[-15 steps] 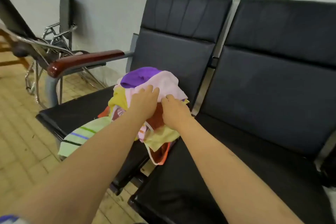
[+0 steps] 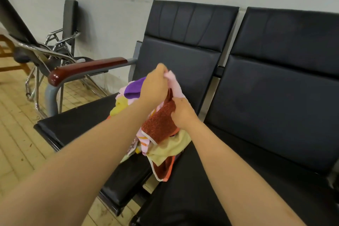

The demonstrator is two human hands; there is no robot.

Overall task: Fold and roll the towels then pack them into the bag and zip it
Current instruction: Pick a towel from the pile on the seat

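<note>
Pinching a pink towel (image 2: 175, 84) in the curled left hand (image 2: 155, 87), raised above the heap. Just below and right of it, gripping a red-brown towel (image 2: 159, 124) with the right hand (image 2: 181, 112), fingers curled into the cloth. Beneath both hands, heaped on a black seat (image 2: 73, 124) — a purple towel (image 2: 131, 91), a yellow towel (image 2: 120, 105) and a pale yellow towel (image 2: 170, 147). Well left of the left hand — a wooden armrest (image 2: 86, 69).

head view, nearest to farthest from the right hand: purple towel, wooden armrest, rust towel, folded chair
From the right hand:
1. rust towel, in its grip
2. purple towel, to the left on the pile
3. wooden armrest, at the seat's left end
4. folded chair, far left by the wall
</note>
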